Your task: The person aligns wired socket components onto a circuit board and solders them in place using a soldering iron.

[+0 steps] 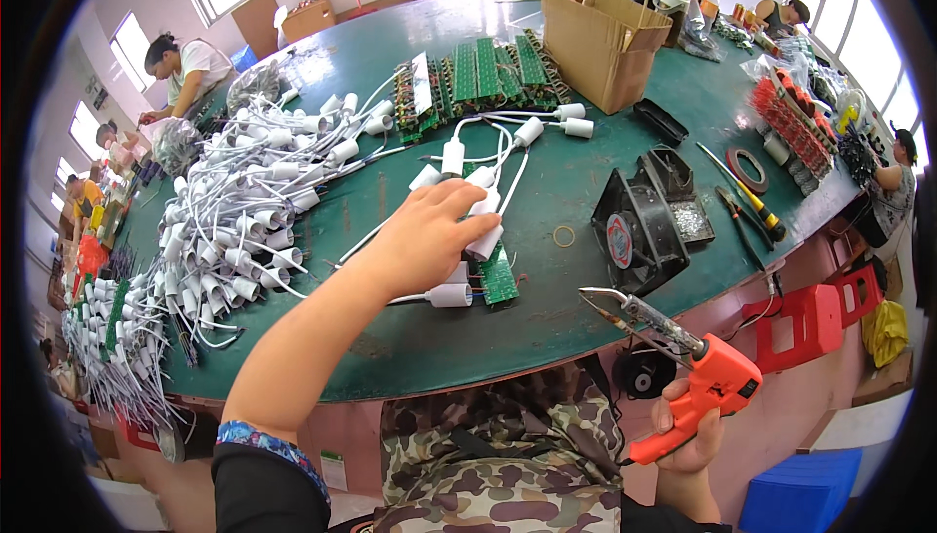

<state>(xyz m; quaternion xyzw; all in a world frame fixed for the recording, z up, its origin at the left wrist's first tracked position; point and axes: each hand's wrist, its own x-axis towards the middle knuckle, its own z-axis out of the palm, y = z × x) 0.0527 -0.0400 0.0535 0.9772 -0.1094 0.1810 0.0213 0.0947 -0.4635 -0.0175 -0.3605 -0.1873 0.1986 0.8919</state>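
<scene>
My left hand (434,232) reaches over the table with its fingers curled over a white lamp socket (486,243); its thumb is hidden. More white sockets on cables lie around the fingers, one of them (450,295) just below the hand. Partly beneath them is a narrow green circuit board (500,277). Wrapped around the handle of an orange-red soldering gun (720,389), my right hand (695,440) stays beyond the table's near edge. The gun's metal tip points left, over the edge and apart from the sockets.
A large heap of white sockets (249,201) covers the left side. Behind are stacked circuit boards (483,74) and a cardboard box (600,45). A black fan (639,230), pliers (742,225), a screwdriver (761,209) and a tape roll (747,170) lie right. Other people sit around the table.
</scene>
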